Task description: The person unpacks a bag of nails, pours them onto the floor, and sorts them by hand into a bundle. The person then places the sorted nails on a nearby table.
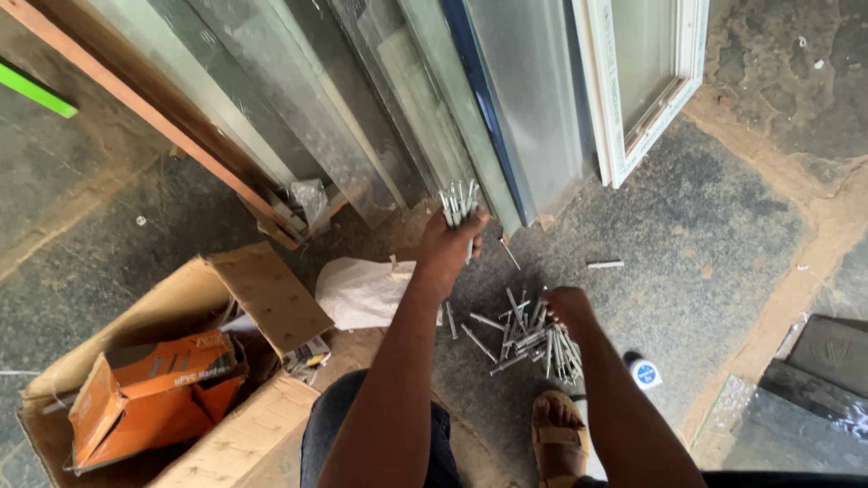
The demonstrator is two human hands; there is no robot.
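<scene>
the left hand is clenched around a bundle of long screws, so part is gathered, while the right hand curls onto the loose pile still scattered on the floor.

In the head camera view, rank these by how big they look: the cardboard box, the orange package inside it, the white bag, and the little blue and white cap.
1. cardboard box
2. orange package
3. white bag
4. blue and white cap

The package lies nearer the camera, so its lead over the bag is uncertain.

Glazier's workshop: leaning glass panes, window frame.
</scene>
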